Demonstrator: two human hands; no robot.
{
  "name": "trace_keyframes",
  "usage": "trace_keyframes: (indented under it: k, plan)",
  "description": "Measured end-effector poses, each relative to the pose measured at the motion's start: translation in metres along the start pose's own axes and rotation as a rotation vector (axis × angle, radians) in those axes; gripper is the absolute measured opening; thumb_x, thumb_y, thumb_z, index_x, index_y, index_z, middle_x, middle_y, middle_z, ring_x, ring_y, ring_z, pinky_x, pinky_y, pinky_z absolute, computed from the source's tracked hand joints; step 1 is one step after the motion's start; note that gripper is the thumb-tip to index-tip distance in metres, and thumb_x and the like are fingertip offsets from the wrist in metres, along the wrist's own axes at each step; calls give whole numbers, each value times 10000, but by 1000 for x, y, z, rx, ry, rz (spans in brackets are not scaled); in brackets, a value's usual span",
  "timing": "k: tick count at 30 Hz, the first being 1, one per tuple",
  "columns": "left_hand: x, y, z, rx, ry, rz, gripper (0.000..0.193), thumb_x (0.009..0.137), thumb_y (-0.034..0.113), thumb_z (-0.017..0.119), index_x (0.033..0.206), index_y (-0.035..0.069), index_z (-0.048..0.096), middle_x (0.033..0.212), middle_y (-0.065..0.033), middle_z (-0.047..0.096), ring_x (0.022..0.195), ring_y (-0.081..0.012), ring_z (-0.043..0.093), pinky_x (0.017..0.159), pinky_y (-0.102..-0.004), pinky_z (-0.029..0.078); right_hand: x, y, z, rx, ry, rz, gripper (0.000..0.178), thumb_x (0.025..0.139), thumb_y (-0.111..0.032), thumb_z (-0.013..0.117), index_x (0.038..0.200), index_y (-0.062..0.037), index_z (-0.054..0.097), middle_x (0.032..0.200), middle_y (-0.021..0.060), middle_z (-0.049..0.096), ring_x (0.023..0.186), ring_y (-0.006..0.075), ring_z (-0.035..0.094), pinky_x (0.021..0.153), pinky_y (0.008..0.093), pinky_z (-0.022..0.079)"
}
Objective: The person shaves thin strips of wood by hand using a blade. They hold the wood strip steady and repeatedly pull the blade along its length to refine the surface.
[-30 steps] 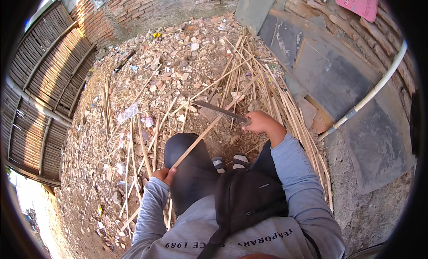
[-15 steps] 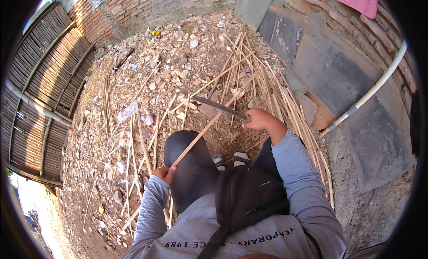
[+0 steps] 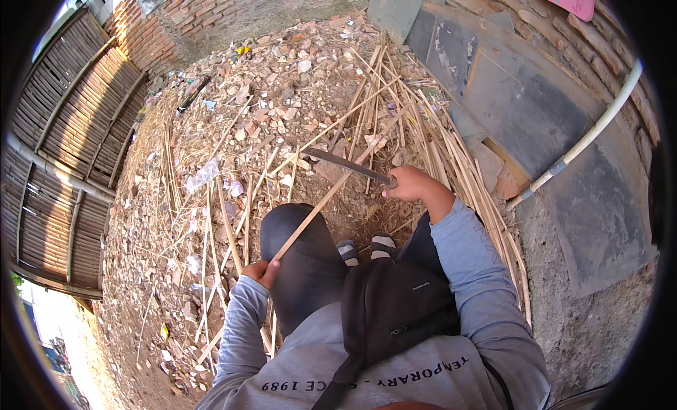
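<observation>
- While the person squats over the rubble-strewn ground (image 3: 176,219), the left hand (image 3: 259,272) is closed in a fist around the near end of a long bamboo strip (image 3: 331,195).
- From that fist the bamboo strip runs up and to the right across the dark-trousered left knee (image 3: 300,262), with its far end among the loose bamboo slats (image 3: 451,156) ahead.
- The right hand (image 3: 412,185) is wrapped shut around the handle of a machete (image 3: 349,164).
- The machete blade points to the left from the grip, lying roughly level, and it crosses the bamboo strip at the strip's upper part; whether blade and strip touch cannot be told.
- Both feet, in striped sandals (image 3: 367,246), rest on the ground between the knees, just below the crossing point.
- A black sling bag (image 3: 395,311) hangs across the chest, over a grey long-sleeved shirt (image 3: 479,297).
- More thin bamboo slats lie scattered to the left and fanned out to the right, beside a paved stone strip (image 3: 522,113).
- A white pipe (image 3: 585,138) runs diagonally along the brick wall (image 3: 578,50) at the right.
- A bamboo fence (image 3: 63,142) stands at the left edge.
</observation>
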State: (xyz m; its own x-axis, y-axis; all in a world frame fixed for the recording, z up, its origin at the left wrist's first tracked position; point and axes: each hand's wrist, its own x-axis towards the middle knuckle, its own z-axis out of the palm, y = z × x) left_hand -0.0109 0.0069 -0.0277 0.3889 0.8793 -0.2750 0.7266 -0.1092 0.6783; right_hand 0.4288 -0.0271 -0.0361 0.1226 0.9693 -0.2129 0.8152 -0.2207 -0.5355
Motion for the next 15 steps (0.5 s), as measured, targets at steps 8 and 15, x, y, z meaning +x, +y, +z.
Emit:
trace_keyframes:
  k: [8, 15]
  plan:
    - [-3, 11, -3, -30, -18, -21, 463, 881, 413, 582, 776, -34, 636, 588, -23, 539, 573, -97, 460, 543, -280, 402, 1, 0, 0, -11, -22, -6, 436, 698, -395, 716, 906, -24, 620, 845, 187, 635, 838, 362, 611, 739, 421, 472]
    - [-1, 4, -2, -75, -34, -36, 445, 881, 402, 589, 767, -25, 639, 591, -4, 534, 570, -78, 443, 528, -261, 382, 2, 4, 2, -7, -20, -5, 443, 695, -393, 724, 914, -22, 621, 850, 186, 635, 846, 358, 610, 744, 415, 471]
